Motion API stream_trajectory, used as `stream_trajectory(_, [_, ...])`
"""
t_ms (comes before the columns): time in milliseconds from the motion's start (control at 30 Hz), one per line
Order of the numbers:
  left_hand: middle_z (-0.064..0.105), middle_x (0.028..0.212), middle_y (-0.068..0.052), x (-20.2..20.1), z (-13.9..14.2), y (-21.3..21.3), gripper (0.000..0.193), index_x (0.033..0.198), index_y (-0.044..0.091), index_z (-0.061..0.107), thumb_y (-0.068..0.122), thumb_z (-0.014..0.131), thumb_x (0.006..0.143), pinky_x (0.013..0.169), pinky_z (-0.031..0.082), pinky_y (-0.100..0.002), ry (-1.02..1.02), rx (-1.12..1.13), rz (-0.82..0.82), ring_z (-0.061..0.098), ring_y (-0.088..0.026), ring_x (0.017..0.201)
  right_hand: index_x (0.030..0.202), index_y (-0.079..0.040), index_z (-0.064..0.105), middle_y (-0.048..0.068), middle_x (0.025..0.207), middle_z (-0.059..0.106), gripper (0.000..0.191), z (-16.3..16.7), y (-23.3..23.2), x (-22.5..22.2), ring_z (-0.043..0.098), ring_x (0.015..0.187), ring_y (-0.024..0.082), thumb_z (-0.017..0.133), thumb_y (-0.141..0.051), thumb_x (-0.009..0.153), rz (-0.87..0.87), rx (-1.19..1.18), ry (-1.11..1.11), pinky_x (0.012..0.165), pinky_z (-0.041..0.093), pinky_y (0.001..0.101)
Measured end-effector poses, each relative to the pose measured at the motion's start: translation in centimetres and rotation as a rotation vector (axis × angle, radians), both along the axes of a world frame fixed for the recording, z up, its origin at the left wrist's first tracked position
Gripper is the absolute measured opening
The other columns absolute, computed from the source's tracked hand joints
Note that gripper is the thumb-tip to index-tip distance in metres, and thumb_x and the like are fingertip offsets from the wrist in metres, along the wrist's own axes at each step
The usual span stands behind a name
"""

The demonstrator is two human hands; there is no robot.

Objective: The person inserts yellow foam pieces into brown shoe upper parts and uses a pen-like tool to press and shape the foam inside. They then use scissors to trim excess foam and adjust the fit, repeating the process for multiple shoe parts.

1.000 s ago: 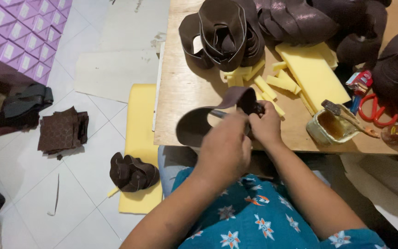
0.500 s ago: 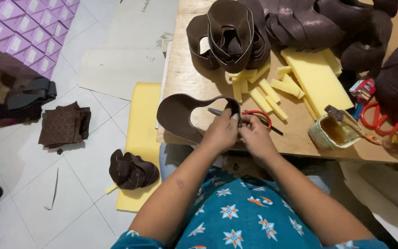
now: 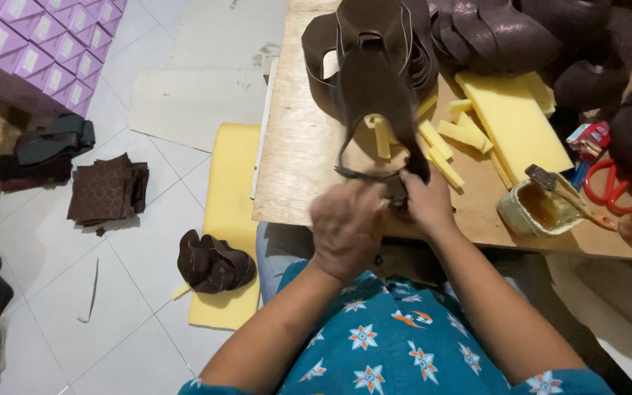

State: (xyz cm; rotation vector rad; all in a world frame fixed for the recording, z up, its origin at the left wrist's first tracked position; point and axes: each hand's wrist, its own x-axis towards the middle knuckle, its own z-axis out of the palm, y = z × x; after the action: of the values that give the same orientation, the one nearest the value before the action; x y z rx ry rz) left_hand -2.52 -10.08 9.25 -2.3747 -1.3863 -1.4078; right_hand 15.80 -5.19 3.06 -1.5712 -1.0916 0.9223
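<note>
A long dark brown leather piece (image 3: 374, 88) stands up on edge over the wooden table (image 3: 301, 161), with a loop at its lower end. My right hand (image 3: 424, 201) grips that lower end near the table's front edge. My left hand (image 3: 347, 227) is right beside it, fingers curled at the same end of the piece; it is blurred. Several yellow foam strips (image 3: 440, 150) lie just behind the piece.
A pile of brown leather pieces (image 3: 491, 33) fills the table's back. A yellow foam block (image 3: 513, 124), a glue tin with a brush (image 3: 539, 205) and red scissors (image 3: 612, 194) lie at right. On the floor: yellow foam sheet (image 3: 232, 190), brown leather bundles (image 3: 213, 263), purple boxes (image 3: 31, 51).
The leather piece lay flat at the table's front left; now it is lifted and turned upright. Both hands moved right and toward the front edge.
</note>
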Motion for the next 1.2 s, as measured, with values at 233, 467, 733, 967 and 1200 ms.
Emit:
stream_trajectory(233, [0.065,0.107,-0.023,0.4,-1.8,2.2,0.072,0.134,-0.018,0.054,0.042,0.072,0.099,0.070,0.056,-0.034,-0.963,-1.138,-0.112,0.067,-0.023,0.083,0.132,-0.001,0.059,0.010,0.116,0.073,0.046,1.1,-2.0,-1.3,0.069,0.104,0.018,0.068,-0.028,0.096,0.011,0.040,-0.008,0.088,0.055,0.0313])
stream_trajectory(467, [0.072,0.108,-0.010,-0.3,-1.8,2.0,0.043,0.142,0.006,0.051,0.023,0.050,0.103,0.061,0.060,-0.031,-1.205,-1.037,-0.326,0.072,-0.015,0.077,0.132,-0.002,0.062,0.013,0.120,0.061,0.034,2.7,-4.6,-1.0,0.064,0.106,0.019,0.066,-0.017,0.103,0.093,0.319,-0.228,0.092,0.053,0.0316])
stream_trajectory(733, [0.059,0.139,-0.008,-1.3,-0.4,2.1,0.051,0.151,0.015,0.039,0.027,0.048,0.103,0.096,0.059,-0.043,-1.520,-1.274,-0.502,0.067,-0.022,0.115,0.131,0.002,0.062,0.012,0.131,0.065,0.037,5.3,-4.7,-0.4,0.064,0.120,0.023,0.056,-0.029,0.111,0.302,0.284,0.714,0.107,0.054,0.0403])
stream_trajectory(967, [0.062,0.142,-0.018,-3.8,-0.7,2.0,0.057,0.152,0.004,0.042,0.040,0.040,0.107,0.101,0.057,-0.048,-1.443,-1.468,-0.799,0.071,-0.033,0.118,0.125,-0.004,0.061,0.007,0.111,0.069,0.041,5.8,-3.6,0.7,0.067,0.095,0.018,0.047,-0.037,0.105,0.027,0.025,0.937,0.088,0.053,0.0354])
stream_trajectory(1200, [0.067,0.127,-0.025,-4.3,-3.9,2.1,0.058,0.138,0.001,0.055,0.050,0.038,0.113,0.077,0.062,-0.052,-1.703,-1.632,-1.048,0.075,-0.035,0.081,0.095,-0.002,0.060,0.001,0.061,0.051,0.047,4.1,-2.7,1.3,0.049,0.055,0.014,0.053,-0.046,0.111,0.132,-0.148,1.228,0.068,0.055,0.0337])
